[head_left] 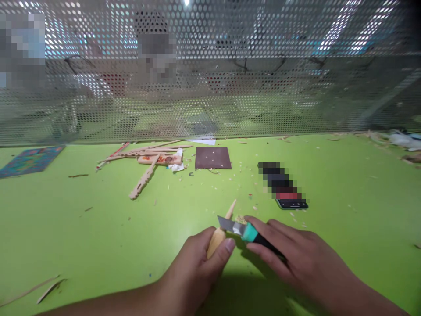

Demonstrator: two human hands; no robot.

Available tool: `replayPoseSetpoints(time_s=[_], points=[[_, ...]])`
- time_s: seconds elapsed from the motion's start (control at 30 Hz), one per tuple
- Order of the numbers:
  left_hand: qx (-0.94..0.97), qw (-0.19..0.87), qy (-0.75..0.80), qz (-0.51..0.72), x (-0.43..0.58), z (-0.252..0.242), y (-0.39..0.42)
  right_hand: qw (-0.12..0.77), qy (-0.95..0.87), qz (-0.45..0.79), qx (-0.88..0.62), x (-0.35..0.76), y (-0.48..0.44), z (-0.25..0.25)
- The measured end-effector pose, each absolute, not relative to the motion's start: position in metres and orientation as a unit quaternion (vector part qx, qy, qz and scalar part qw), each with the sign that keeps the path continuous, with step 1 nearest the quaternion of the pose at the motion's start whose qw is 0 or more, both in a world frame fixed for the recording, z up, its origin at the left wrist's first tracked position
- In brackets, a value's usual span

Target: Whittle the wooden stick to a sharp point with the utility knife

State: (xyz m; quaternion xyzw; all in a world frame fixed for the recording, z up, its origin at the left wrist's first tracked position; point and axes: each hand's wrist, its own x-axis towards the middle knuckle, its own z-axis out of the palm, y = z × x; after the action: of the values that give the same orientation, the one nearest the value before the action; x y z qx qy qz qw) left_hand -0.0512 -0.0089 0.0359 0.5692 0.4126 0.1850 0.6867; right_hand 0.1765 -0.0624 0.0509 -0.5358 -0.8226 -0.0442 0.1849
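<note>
My left hand [205, 259] is closed around a pale piece of wood [216, 242] whose narrow, pointed end sticks up and away from me. In my right hand [292, 250] is a utility knife [250, 233] with a teal and black handle. Its blade lies across the wood, just beyond my left thumb, where the piece narrows. A small clump of shavings [241, 218] shows right behind the blade. The wood's lower end is hidden inside my left hand.
On the green table [98, 237] lie carved wooden sticks [144, 177], a brown square sheet [213, 158] and a phone [292, 204]. A patterned mat [31, 160] is at far left. Chips are scattered about. A perforated metal screen [210, 101] borders the back; people are blurred behind it.
</note>
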Motion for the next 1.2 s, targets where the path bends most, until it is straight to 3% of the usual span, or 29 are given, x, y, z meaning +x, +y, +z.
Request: replayPoseSetpoints(time_s=[0.5, 0.7, 1.0, 1.2], points=[[0.574, 0.685, 0.426, 0.143, -0.053, 0.039, -0.006, 0.164, -0.811, 0.216, -0.518, 0.176, -0.057, 0.059], [0.576, 0.681, 0.425, 0.157, -0.051, 0.039, -0.006, 0.171, -0.822, 0.159, -0.520, 0.175, -0.058, 0.054], [0.580, 0.674, 0.423, 0.174, -0.049, 0.037, -0.006, 0.187, -0.834, -0.061, -0.515, 0.170, -0.058, 0.047], [0.586, 0.670, 0.435, 0.134, -0.052, 0.036, -0.006, 0.207, -0.815, -0.071, -0.537, 0.185, -0.053, 0.052]])
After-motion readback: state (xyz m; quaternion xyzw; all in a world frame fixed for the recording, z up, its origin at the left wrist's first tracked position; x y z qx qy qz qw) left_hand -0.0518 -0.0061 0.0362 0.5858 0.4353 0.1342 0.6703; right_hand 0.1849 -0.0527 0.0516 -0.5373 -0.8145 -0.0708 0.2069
